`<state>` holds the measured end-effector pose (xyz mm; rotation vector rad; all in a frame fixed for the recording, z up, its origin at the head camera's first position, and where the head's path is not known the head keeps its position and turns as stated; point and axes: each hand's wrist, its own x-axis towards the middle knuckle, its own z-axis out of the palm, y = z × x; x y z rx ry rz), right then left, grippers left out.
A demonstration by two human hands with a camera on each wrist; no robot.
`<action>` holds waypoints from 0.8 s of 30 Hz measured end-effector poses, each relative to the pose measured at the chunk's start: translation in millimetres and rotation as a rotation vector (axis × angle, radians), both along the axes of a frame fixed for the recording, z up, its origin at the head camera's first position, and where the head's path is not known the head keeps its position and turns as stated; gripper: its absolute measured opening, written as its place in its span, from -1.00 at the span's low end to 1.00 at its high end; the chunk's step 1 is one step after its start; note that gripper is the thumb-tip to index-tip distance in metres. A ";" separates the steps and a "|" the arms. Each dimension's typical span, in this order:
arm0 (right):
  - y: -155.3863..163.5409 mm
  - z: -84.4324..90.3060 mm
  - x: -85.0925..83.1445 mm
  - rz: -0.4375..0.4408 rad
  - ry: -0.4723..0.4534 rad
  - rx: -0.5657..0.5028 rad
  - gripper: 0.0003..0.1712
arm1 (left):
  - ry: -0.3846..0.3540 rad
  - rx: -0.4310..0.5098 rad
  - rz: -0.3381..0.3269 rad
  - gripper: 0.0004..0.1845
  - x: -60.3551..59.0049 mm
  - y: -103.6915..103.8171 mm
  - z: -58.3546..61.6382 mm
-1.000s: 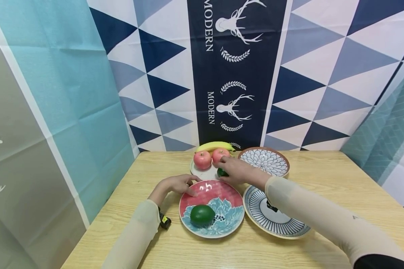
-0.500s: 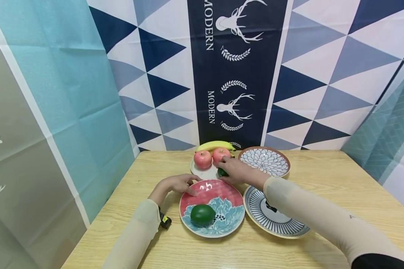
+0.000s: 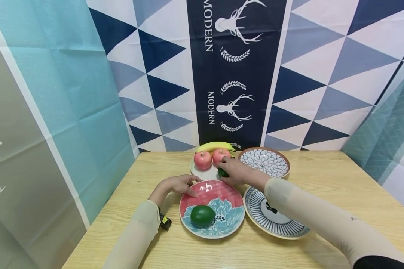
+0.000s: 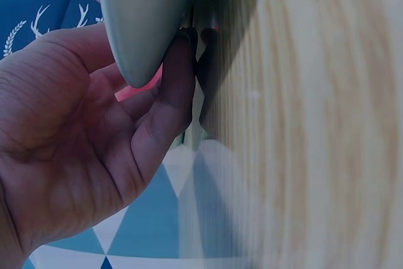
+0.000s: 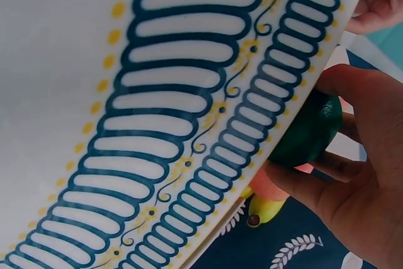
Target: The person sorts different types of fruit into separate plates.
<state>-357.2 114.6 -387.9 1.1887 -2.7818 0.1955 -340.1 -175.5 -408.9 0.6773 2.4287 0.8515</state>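
My left hand (image 3: 179, 184) grips the left rim of a pink plate with a blue flower (image 3: 219, 192), thumb over the edge. The left wrist view shows its fingers curled under the plate's pale underside (image 4: 141, 23). A smooth dark green oval fruit (image 3: 202, 215) lies on this plate. Farther back, my right hand (image 3: 237, 171) holds a second dark green fruit (image 5: 312, 127) between thumb and fingers, at the white plate (image 3: 203, 174). Two red apples, one left (image 3: 202, 160) and one right (image 3: 219, 154), sit there beside a banana (image 3: 215, 146).
Beneath my right forearm is a plate with dark blue stripes (image 3: 291, 226), right beside the pink one. A brown-rimmed bowl with a petal pattern (image 3: 264, 162) stands at the back right. Patterned cloth (image 3: 168, 127) hangs behind the wooden table (image 3: 330, 186).
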 end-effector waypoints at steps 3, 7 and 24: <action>0.3 4.3 2.4 -0.017 -0.019 -0.015 -0.47 | 0.001 -0.001 0.004 -0.47 0.3 -0.1 1.0; 0.6 9.8 6.7 -0.021 -0.028 -0.049 -0.45 | 0.001 -0.002 0.009 -0.47 0.8 0.0 2.8; -12.0 27.7 57.2 0.145 0.000 -0.091 -0.44 | -0.001 -0.004 0.005 -0.47 2.5 -0.5 0.8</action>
